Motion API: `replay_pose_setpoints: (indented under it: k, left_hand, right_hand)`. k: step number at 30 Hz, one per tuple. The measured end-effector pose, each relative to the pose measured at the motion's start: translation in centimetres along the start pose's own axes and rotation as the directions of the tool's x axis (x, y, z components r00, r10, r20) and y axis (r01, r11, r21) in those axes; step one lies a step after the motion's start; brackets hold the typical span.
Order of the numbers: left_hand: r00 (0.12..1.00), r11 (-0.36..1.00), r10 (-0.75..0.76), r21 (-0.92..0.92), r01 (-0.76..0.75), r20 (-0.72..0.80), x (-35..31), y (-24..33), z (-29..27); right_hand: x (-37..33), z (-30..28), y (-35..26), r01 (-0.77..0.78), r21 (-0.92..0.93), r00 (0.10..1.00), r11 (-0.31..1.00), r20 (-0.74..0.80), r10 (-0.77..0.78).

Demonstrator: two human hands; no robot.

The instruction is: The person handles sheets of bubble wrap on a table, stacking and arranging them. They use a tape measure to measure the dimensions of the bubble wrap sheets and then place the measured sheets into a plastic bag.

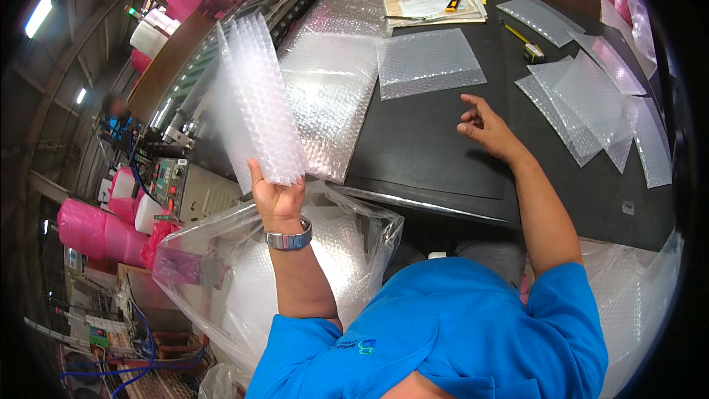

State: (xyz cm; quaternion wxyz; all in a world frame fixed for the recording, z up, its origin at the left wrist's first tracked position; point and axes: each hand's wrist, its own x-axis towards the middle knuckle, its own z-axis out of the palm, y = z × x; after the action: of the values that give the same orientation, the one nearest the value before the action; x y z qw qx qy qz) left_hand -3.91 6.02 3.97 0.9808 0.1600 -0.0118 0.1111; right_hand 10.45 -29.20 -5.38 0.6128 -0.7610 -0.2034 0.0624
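Observation:
My left hand (277, 191) grips a stack of clear bubble-wrap bags (258, 96) by its lower end, holding it raised and tilted at the table's left side. A metal watch is on that wrist. Over the dark table, my right hand (485, 129) is held with its fingers apart and nothing in them. Closest to it lies a flat bubble-wrap bag (430, 63), just beyond the fingertips. A large bubble-wrap sheet or pile (336, 81) rests between that bag and the held stack. Several loose bubble-wrap bags (580, 100) lie fanned out at the right.
A yellow tape measure (532, 52) and papers (425, 7) with a yellow cutter (455, 1) lie at the back. Below the table edge at left, a large clear plastic bag (295, 251) holds bubble wrap. A machine with a control panel (171, 185) and pink rolls (100, 230) stand farther left.

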Motion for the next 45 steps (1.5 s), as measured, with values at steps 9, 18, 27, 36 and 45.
replay_pose_setpoints:
  k: [9,18,27,36,45]
  left_hand:
    - [0.852,0.609,0.521,0.673,-0.42,0.06,-6.2,1.8,-2.5]
    - [0.416,0.401,0.865,0.885,-0.236,-0.281,-23.8,14.3,-16.8]
    - [-0.045,0.759,0.651,0.652,0.006,-0.758,-29.4,17.1,-23.4]
    - [0.173,0.795,0.602,0.565,-0.219,-0.78,-20.9,11.2,-19.5]
    - [0.866,0.901,-0.018,0.367,0.23,-0.499,-16.3,5.9,-11.1]
  right_hand:
    - [0.0,0.3,0.5,-0.027,-0.033,1.0,0.999,0.01,0.027]
    - [-0.2,0.6,-0.1,0.004,-0.133,0.998,0.991,0.056,0.004]
    - [0.0,0.5,0.2,0.011,-0.179,0.997,0.984,0.071,0.002]
    - [-0.5,0.7,-1.0,0.024,-0.145,1.0,0.989,0.015,-0.022]
    - [3.6,-0.3,0.7,0.084,-0.453,0.996,0.888,0.017,-0.085]
